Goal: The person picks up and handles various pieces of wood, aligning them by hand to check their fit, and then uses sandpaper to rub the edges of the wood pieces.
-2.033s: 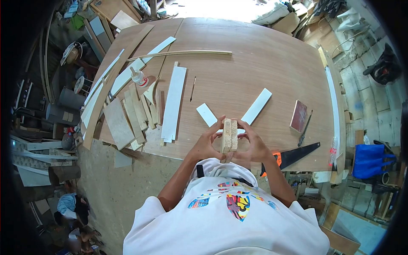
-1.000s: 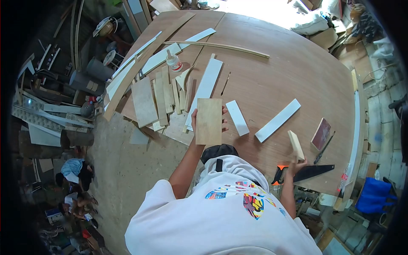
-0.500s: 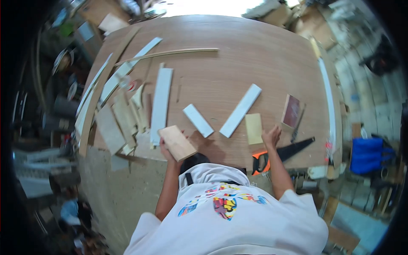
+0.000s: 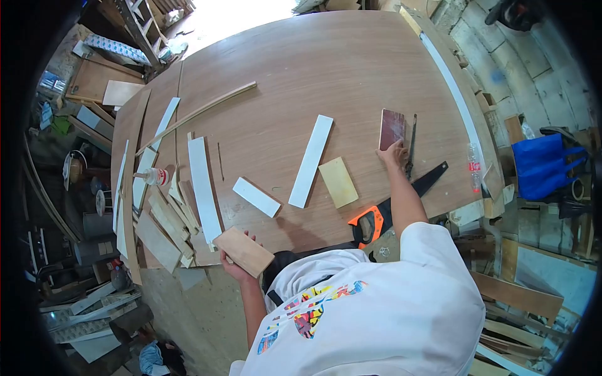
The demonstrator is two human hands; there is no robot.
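Moved right hand [image 4: 394, 152] to maroon-faced block [image 4: 392, 125], half-curled, cannot tell if gripping; clasping bare wooden block [image 4: 243, 250] in curled left hand [image 4: 234, 269], likely freeing right to reach.

A brown table [image 4: 282, 50] carries white boards [image 4: 311, 161], a pale block [image 4: 338, 182], a dark red block [image 4: 392, 125], an orange-handled saw [image 4: 384, 213] and, at left, wood scraps [image 4: 157, 241].

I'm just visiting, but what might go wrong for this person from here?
The right arm crosses over the saw as the right hand touches the reddish block, so it might brush the blade on returning. The left hand alone holds a wooden block near the table's front edge; if it slips, it may hit the floor.
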